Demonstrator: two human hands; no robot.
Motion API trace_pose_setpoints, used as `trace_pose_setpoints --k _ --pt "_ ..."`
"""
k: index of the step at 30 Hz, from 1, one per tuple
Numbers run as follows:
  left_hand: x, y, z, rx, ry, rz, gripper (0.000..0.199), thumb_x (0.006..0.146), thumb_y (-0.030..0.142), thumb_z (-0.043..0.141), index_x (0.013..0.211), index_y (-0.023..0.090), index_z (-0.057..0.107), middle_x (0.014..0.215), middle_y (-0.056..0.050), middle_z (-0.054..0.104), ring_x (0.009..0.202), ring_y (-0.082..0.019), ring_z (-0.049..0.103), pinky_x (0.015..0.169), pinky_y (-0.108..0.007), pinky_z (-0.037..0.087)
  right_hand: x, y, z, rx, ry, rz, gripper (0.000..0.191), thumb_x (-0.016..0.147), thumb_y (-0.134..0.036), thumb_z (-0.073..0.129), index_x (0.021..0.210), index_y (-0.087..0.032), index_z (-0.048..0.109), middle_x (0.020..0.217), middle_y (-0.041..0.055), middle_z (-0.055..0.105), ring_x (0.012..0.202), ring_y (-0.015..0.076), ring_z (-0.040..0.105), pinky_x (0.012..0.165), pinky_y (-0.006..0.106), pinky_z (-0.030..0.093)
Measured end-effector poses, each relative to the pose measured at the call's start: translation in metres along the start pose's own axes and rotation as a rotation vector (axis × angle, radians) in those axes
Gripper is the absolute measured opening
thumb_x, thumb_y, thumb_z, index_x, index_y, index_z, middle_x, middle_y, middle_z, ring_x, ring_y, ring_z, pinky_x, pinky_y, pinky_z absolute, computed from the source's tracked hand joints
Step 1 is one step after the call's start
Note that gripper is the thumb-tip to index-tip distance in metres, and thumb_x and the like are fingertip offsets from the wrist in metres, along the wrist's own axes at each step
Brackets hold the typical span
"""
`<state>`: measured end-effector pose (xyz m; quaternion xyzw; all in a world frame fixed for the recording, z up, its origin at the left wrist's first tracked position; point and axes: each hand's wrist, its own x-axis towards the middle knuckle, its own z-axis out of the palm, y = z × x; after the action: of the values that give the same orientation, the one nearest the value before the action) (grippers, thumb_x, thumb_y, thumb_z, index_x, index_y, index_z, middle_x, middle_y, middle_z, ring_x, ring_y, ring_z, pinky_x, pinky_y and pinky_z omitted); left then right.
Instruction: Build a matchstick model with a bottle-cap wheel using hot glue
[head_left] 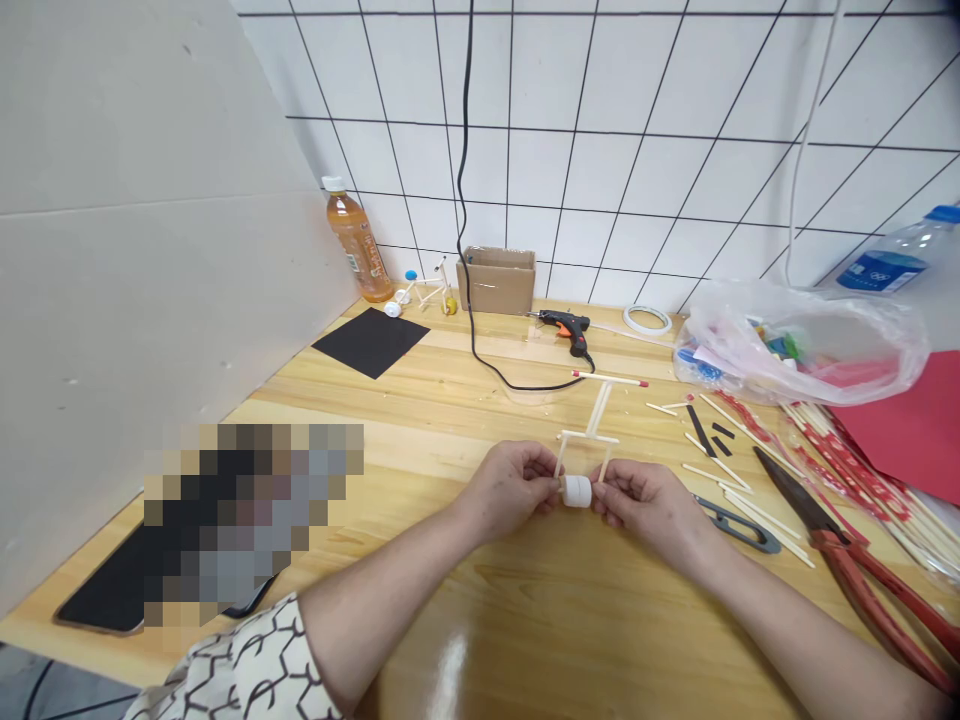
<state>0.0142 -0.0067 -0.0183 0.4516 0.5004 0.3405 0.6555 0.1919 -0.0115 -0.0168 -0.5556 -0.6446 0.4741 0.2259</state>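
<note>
A small frame of thin wooden sticks, with a red-tipped crossbar at its far end, is held between my two hands. At its near end a white bottle-cap-like wheel sits between the two legs. My left hand pinches the left leg beside the wheel. On the other side, my right hand is closed on the right leg, fingertips close to the wheel. The fingers partly hide the leg ends. A grey utility knife lies just right of my right hand, near loose cut sticks.
Red-handled shears, bundled sticks and a plastic bag lie right. At the back are a glue gun, tape roll, cardboard box, another stick model, black sheet and orange drink bottle.
</note>
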Motion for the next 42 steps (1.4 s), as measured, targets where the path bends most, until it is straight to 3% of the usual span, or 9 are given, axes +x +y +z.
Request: trace_pose_setpoints --k 12,42 --pt "0.0002 0.0018 -0.0006 -0.076 0.011 0.012 0.010 0.061 0.002 0.056 0.064 0.012 0.057 0.051 0.003 0.058 0.049 -0.007 0.054 0.054 -0.020 0.045 0.0012 0.0041 -0.0007 0.016 0.011 -0.006 0.020 0.075 -0.036 0.052 0.064 -0.020 0.056 0.054 -0.0032 0.055 0.048 0.0106 0.049 0.047 0.022 0.036" --pt "0.0017 0.0003 -0.0031 -0.194 0.027 -0.041 0.011 0.057 0.009 0.067 0.062 0.011 0.058 0.051 0.001 0.062 0.048 -0.009 0.058 0.056 -0.022 0.049 -0.0010 0.0022 -0.0021 -0.111 0.041 -0.030 0.020 0.078 -0.035 0.048 0.066 -0.020 0.054 0.050 -0.0034 0.053 0.047 0.0117 0.046 0.047 0.024 0.034"
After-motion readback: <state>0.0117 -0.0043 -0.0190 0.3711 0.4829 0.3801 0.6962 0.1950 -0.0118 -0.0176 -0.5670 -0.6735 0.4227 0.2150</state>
